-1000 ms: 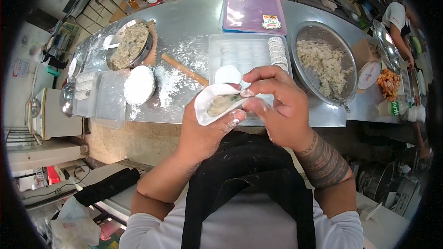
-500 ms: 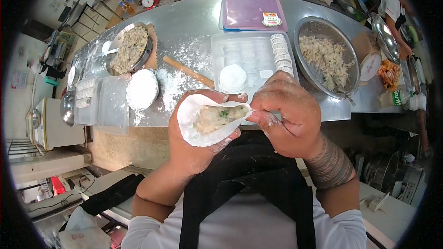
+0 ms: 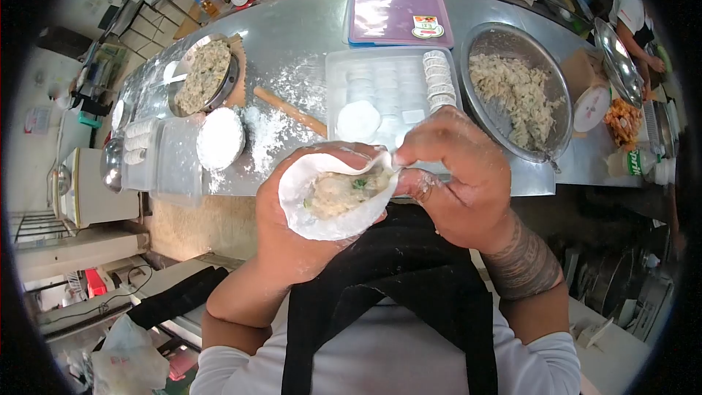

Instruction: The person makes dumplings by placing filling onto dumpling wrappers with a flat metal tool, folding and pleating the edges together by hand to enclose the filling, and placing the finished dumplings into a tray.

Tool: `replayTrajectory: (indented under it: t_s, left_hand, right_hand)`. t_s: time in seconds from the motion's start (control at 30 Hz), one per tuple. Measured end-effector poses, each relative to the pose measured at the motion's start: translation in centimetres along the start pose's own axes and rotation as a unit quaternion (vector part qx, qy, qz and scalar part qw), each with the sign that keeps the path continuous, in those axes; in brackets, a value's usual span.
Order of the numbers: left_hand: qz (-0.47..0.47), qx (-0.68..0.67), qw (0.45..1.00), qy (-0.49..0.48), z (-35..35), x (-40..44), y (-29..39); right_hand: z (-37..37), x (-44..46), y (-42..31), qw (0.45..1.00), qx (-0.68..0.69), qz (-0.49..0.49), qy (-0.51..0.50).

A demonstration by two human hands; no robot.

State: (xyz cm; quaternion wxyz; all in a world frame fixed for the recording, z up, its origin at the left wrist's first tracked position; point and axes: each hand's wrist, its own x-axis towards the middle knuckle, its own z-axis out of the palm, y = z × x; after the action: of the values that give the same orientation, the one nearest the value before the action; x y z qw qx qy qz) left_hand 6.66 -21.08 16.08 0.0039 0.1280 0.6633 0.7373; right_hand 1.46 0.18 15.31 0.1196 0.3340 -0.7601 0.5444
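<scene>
A round white dumpling wrapper lies cupped in my left hand, folded up around a pale filling with green bits. The fingers of my left hand curl behind and under it. My right hand pinches the wrapper's right edge between thumb and forefinger, where the two sides meet. Toward the left the wrapper gapes, so the filling shows. Beyond my hands, a clear plastic tray holds a stack of round wrappers and a row of pleated dumplings.
A large steel bowl of filling stands at the right. Farther left are a rolling pin, a flour dish, and a second bowl of filling. A purple-lidded box sits behind the tray. Another person is at the far right.
The wrapper has tipped slightly, and its upper edge now folds inward near the pinched end. My right fingers have shifted a little at that edge. The view has moved slightly.
</scene>
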Motion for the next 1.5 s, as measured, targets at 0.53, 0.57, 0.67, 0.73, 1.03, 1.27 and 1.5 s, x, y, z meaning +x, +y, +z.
replayTrajectory:
  t_s: [0.53,0.57,0.67,0.73,1.03,1.27,1.5]
  left_hand:
    - [-0.097,0.058,0.990,0.085,9.3,2.3,2.4]
    - [-0.104,0.053,0.990,0.082,9.8,2.3,2.5]
    - [-0.112,0.087,0.987,0.069,11.2,2.5,2.8]
    - [-0.077,0.144,0.986,0.044,11.6,2.7,2.3]
    - [-0.071,-0.067,0.967,0.236,16.8,1.6,-0.4]
    - [-0.082,-0.029,0.967,0.240,17.6,0.3,-0.2]
    - [-0.076,0.025,0.979,0.187,16.4,-0.4,0.8]
  right_hand:
    - [-7.9,-1.6,2.6,0.996,0.055,-0.030,-0.057]
    - [-8.4,-1.8,2.7,0.996,0.049,-0.034,-0.060]
    - [-9.7,-2.2,2.9,0.997,0.065,-0.020,-0.047]
    - [-10.3,-2.4,3.5,0.995,0.084,-0.028,-0.056]
    - [-11.8,-3.7,4.4,0.989,0.132,-0.049,-0.040]
    - [-12.2,-4.1,4.6,0.991,0.106,-0.077,-0.038]
    - [-11.8,-4.0,4.0,0.989,0.123,-0.047,-0.071]
